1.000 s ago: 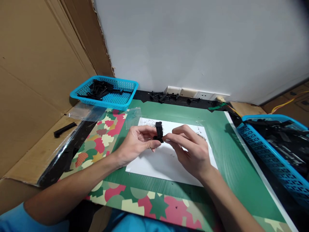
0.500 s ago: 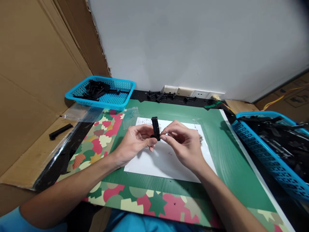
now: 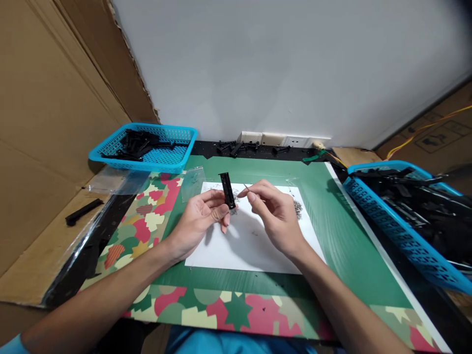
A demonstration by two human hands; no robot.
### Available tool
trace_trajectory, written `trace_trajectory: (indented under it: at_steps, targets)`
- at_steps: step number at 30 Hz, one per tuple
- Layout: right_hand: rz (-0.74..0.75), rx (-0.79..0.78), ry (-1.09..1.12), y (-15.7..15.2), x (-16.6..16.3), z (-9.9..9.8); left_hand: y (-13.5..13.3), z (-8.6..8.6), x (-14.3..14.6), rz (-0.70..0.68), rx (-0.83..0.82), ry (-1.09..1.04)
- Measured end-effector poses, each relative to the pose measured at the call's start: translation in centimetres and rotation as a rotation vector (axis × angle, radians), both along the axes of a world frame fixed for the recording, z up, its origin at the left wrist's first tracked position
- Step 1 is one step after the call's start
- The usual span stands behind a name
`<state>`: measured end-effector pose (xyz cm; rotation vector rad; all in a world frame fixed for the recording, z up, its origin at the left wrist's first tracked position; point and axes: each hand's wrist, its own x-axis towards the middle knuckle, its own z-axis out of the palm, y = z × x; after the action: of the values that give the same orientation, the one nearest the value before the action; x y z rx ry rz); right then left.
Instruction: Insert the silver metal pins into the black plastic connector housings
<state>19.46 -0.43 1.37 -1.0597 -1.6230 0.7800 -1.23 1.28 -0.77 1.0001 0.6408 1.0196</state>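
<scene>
A long, narrow black plastic part (image 3: 227,191) stands nearly upright in my left hand (image 3: 204,216), its lower end pinched between thumb and fingers. My right hand (image 3: 275,211) is just to the right of it, apart from the part. Between its thumb and forefinger it pinches a thin, dark, pin-like tool (image 3: 247,187), whose exact kind I cannot make out. Both hands are above a white sheet of paper (image 3: 221,255). On that sheet lie a heap of tiny metal pieces (image 3: 298,209) at the right and more tiny pieces behind the black part.
A blue basket (image 3: 173,164) with black parts stands back left; another blue basket (image 3: 391,223), heaped with black parts, is at the right. One black part (image 3: 84,211) lies on cardboard at left. Several black pieces (image 3: 236,148) lie along the wall beside power sockets (image 3: 295,141).
My right hand has drawn back from the black part, leaving a gap. My left hand has tilted and turned the part slightly. The whole view has shifted a little.
</scene>
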Motion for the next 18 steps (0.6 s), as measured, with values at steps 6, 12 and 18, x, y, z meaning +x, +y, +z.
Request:
trace_trajectory:
  at_steps: [6, 12, 18]
  targets:
    - [-0.163, 0.448, -0.366, 0.6, 1.2, -0.3, -0.1, 0.2, 0.1, 0.013, -0.005, 0.037]
    - [-0.306, 0.481, -0.183, -0.1, 0.9, -0.2, -0.1, 0.4, 0.2, 0.14, 0.072, 0.162]
    - [-0.22, 0.294, 0.118, -1.5, -1.4, -0.6, -0.3, 0.1, 0.1, 0.157, 0.093, 0.188]
